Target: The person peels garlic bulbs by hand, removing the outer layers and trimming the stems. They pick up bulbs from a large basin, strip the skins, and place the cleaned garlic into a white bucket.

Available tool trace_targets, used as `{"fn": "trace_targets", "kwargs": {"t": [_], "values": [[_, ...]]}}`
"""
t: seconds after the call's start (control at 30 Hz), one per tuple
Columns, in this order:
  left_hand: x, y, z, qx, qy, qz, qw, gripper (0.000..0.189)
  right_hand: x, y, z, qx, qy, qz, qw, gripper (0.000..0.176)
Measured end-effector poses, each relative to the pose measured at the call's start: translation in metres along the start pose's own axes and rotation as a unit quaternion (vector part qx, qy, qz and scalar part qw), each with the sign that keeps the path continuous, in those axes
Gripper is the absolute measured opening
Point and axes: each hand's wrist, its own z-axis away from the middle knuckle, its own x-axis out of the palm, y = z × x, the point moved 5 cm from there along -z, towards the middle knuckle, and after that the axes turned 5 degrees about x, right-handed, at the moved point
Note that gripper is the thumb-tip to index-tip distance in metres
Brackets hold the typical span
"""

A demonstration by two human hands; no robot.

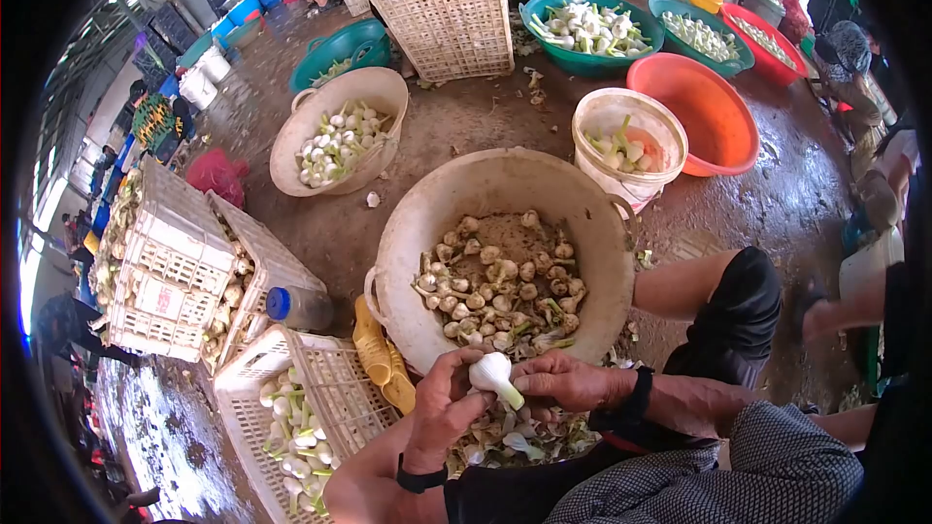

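Observation:
A clean white garlic bulb (491, 371) with a short green stem is held between my two hands. My left hand (445, 409) is closed round its left side. At the stem end, my right hand (561, 381) is closed, its thumb and fingers touching the stem; its inner fingers are partly hidden. Just beyond my hands stands a big pale tub (408, 223) with several unpeeled, dirt-covered garlic bulbs (500, 272) in the bottom. Loose peelings (524, 442) lie below my hands.
At the left, a crate (340, 378) holds peeled garlic, beside yellow shoes (374, 344) and a blue-lidded jar (301, 309). A white bucket (636, 102), orange basin (714, 107) and beige tub (291, 155) stand ahead. Other people sit at both sides.

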Motion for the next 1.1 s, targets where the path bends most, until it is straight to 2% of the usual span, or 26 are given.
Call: {"fn": "trace_targets", "kwargs": {"t": [0.07, 0.13, 0.2, 0.27, 0.37, 0.43, 0.5, 0.53, 0.63, 0.7, 0.83, 0.93, 1.0, 1.03, 1.1], "values": [[-0.002, -0.004, 0.000, -0.005, 0.008, -0.019, 1.000, 0.049, -0.002, -0.001, -0.001, -0.009, -0.001, 0.028, 1.000, 0.031], [-0.006, -0.006, -0.001, 0.057, 0.014, -0.022, 0.998, 0.049, -0.001, -0.007, 0.001, -0.018, -0.003, 0.056, 0.998, 0.033], [-0.007, -0.008, -0.002, 0.071, 0.010, -0.059, 0.996, 0.048, 0.005, -0.013, 0.005, 0.011, -0.012, 0.172, 0.985, 0.030], [-0.006, -0.006, -0.003, 0.086, 0.005, -0.096, 0.992, 0.047, 0.005, -0.011, 0.003, -0.001, -0.012, 0.164, 0.986, 0.034], [-0.003, -0.002, -0.003, 0.071, 0.002, -0.090, 0.993, 0.047, 0.003, -0.010, 0.001, -0.023, -0.003, 0.177, 0.984, 0.036], [-0.003, -0.003, -0.003, 0.035, 0.014, -0.032, 0.999, 0.048, 0.000, -0.008, 0.000, -0.032, 0.007, 0.198, 0.980, 0.036], [-0.001, -0.001, -0.003, 0.009, 0.017, -0.058, 0.998, 0.048, 0.001, -0.012, 0.000, -0.113, 0.000, 0.275, 0.955, 0.034], [0.000, -0.001, -0.003, -0.017, 0.018, -0.084, 0.996, 0.049, 0.001, -0.012, -0.001, -0.113, -0.001, 0.276, 0.955, 0.034], [0.000, -0.004, -0.001, -0.018, 0.031, -0.026, 0.999, 0.047, 0.002, -0.011, 0.001, -0.071, -0.012, 0.266, 0.961, 0.034], [-0.003, -0.007, -0.001, -0.008, 0.031, -0.018, 0.999, 0.046, 0.004, -0.013, 0.004, -0.018, -0.030, 0.209, 0.977, 0.034], [-0.008, -0.012, -0.001, -0.013, 0.048, 0.050, 0.998, 0.046, 0.002, -0.015, 0.003, -0.009, -0.013, 0.176, 0.984, 0.032], [-0.005, -0.008, 0.000, -0.039, 0.046, 0.094, 0.994, 0.046, -0.009, -0.023, 0.003, -0.042, 0.031, 0.206, 0.977, 0.027], [-0.001, -0.005, 0.001, -0.051, 0.025, 0.085, 0.995, 0.046, -0.017, -0.025, 0.004, -0.024, 0.078, 0.116, 0.990, 0.026], [0.003, -0.004, 0.002, -0.063, 0.006, 0.078, 0.995, 0.047, -0.017, -0.026, 0.005, -0.025, 0.079, 0.117, 0.990, 0.026], [0.007, 0.004, 0.003, -0.056, -0.002, 0.096, 0.994, 0.047, -0.013, -0.027, 0.009, -0.019, 0.070, -0.011, 0.997, 0.026]]}}
